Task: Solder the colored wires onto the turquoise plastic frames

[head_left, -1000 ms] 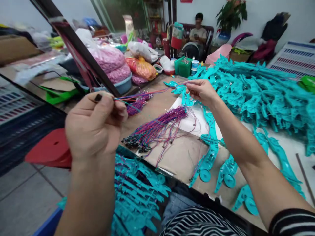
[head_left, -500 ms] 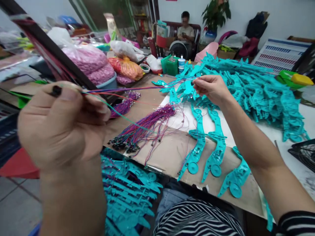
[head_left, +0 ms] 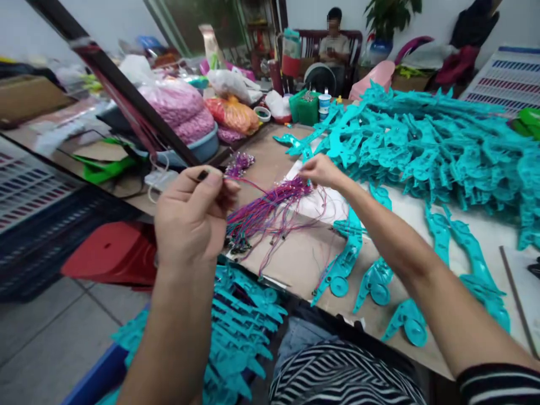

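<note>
My left hand (head_left: 192, 219) is raised above the table's near edge, its thumb and fingers pinched on the end of thin red and purple wires. Those wires run right to the bundle of coloured wires (head_left: 265, 211) lying on the brown table (head_left: 295, 259). My right hand (head_left: 323, 170) reaches to the far end of that bundle, fingers closed on wire ends there. Three teal plastic parts (head_left: 343, 264) lie in a row on the table just right of the bundle.
A big heap of teal plastic parts (head_left: 430, 146) fills the right side of the table. More teal parts (head_left: 240, 332) fill a bin by my lap. Bags of pink and orange pieces (head_left: 185, 109) stand at the back left. A person (head_left: 335, 48) sits far behind.
My right hand has dropped from the air down to the far end of the wire bundle. My left hand has moved right and lower, and the stretched wires have gone slack.
</note>
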A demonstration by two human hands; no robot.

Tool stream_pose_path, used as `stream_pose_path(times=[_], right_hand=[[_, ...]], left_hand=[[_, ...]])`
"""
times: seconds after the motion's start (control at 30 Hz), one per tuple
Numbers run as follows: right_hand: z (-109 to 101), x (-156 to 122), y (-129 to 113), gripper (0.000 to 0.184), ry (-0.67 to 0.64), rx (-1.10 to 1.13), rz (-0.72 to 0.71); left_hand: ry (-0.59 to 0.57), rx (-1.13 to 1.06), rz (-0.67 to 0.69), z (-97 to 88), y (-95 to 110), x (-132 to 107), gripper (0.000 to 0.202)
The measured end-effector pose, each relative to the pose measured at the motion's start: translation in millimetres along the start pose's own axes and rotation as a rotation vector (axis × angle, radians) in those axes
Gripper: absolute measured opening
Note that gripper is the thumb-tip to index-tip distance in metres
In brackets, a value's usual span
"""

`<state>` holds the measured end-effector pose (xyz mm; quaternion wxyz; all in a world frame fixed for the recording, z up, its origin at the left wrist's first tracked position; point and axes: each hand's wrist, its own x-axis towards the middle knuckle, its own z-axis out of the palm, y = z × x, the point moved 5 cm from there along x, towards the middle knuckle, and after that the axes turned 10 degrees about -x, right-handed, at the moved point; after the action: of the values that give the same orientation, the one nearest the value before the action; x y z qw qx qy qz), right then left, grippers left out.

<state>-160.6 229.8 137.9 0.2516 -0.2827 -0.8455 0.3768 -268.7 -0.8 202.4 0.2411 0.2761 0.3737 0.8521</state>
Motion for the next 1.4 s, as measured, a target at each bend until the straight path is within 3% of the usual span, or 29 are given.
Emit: stream_pose_path(times=[0.17, 0.33, 0.43, 0.53, 0.7, 0.8, 0.9, 1.0, 1.2, 1.3, 1.4], right_hand=[[-0.8, 6.5, 0.8, 0.024, 0.026, 0.055, 0.016], [-4.6, 0.4, -7.6, 0.021, 0.008, 0.277, 0.04], [-4.0, -4.6, -13.4, 0.026, 0.01, 0.363, 0.018], [-0.2, -7.7, -18.2, 0.031, -0.008, 0.384, -0.005], [7.2, -15.4, -24.2, 0.036, -0.039, 0.388, 0.006], [8.9, -21.9, -26.3, 0.039, -0.045, 0.424, 0.022], [8.9, -25.9, -25.9, 0.04, -0.054, 0.433, 0.044], [10.4, -26.2, -25.2, 0.041, -0.07, 0.429, 0.046], [27.3, -22.4, -22.9, 0.048, -0.084, 0.339, 0.001], [39.1, -16.9, -17.5, 0.036, -0.084, 0.166, -0.034], [41.1, -8.6, -10.6, 0.022, 0.018, 0.076, -0.046]], left_hand=[[0.007, -0.079, -0.069, -18.9, -0.2, 4.5, 0.031], [0.046, -0.077, -0.081, -43.6, -1.7, 4.5, 0.021], [0.07, -0.047, -0.154, -56.3, -8.1, 1.8, 0.017], [0.065, -0.067, -0.262, -61.3, -19.9, -0.1, 0.025], [-0.002, -0.041, -0.553, -45.8, -65.6, 6.2, 0.037], [-0.017, 0.004, -0.6, -30.7, -94.2, 18.7, 0.035], [-0.088, -0.006, -0.583, -15.1, -111.5, 28.6, 0.019], [-0.145, -0.011, -0.571, -6.7, -118.0, 31.0, 0.023], [-0.1, -0.035, -0.604, -8.1, -123.7, 32.6, 0.036], [-0.088, -0.04, -0.62, -10.8, -124.2, 34.4, 0.039], [-0.06, -0.035, -0.623, -16.1, -121.0, 36.7, 0.043]])
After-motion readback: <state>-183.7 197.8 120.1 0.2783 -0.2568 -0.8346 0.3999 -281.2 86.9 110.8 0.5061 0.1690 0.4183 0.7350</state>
